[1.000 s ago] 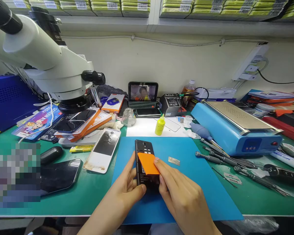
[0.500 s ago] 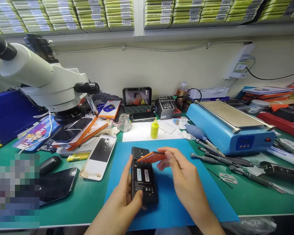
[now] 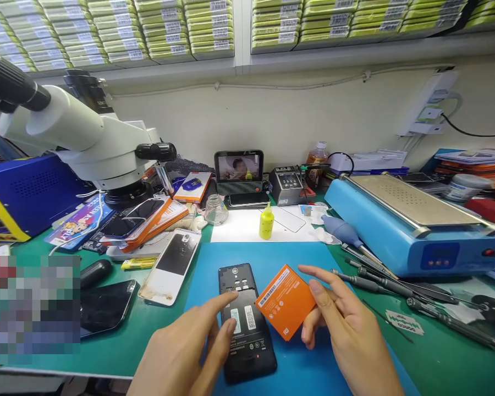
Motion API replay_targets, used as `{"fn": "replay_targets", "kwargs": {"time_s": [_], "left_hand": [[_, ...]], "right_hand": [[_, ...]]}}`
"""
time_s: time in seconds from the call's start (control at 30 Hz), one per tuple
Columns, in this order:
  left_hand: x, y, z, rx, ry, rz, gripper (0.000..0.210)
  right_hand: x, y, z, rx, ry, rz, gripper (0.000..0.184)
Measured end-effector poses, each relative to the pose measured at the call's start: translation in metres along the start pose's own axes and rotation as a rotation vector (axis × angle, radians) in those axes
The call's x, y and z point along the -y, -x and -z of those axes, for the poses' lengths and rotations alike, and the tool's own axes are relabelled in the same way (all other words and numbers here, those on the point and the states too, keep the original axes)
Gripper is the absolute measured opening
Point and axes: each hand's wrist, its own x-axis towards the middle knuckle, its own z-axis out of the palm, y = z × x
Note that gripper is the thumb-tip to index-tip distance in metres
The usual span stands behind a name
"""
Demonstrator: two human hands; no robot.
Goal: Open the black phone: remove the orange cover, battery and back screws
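A black phone (image 3: 247, 355) with its back cover off lies on the blue mat, its labelled battery bay and camera facing up. My left hand (image 3: 190, 341) is over the phone's left edge, fingers apart, index finger and thumb stretched over the bay; whether they touch it I cannot tell. To the right of the phone, my right hand (image 3: 340, 319) pinches an orange phone battery (image 3: 286, 302) by its right corner. The battery's printed face with a barcode is turned toward me, and its left corner is just over the phone's right edge.
Beyond the blue mat (image 3: 214, 253) stands a yellow dropper bottle (image 3: 266, 223) on white paper. At right are a blue heating plate machine (image 3: 421, 231), several screwdrivers (image 3: 371, 283) and a razor blade (image 3: 404, 322). A white phone (image 3: 169, 269) and a microscope (image 3: 94, 137) are at left.
The battery has come away from above the phone to its right and turned its printed face up. My left hand has loosened from the phone, which now lies on the mat. The view has shifted slightly.
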Motion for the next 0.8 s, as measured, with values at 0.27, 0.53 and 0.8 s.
{"fn": "replay_targets", "kwargs": {"time_s": [0.27, 0.53, 0.8], "left_hand": [[-0.024, -0.045, 0.001, 0.219, 0.438, 0.071, 0.021], [0.014, -0.121, 0.037, 0.148, 0.427, 0.152, 0.024], [0.048, -0.181, 0.038, 0.291, 0.279, 0.34, 0.04]], "right_hand": [[0.012, 0.015, -0.01, 0.085, -0.063, -0.035, 0.059], [0.007, 0.007, -0.011, 0.033, -0.063, 0.079, 0.059], [-0.002, 0.005, -0.007, 0.053, -0.049, 0.135, 0.051]]}}
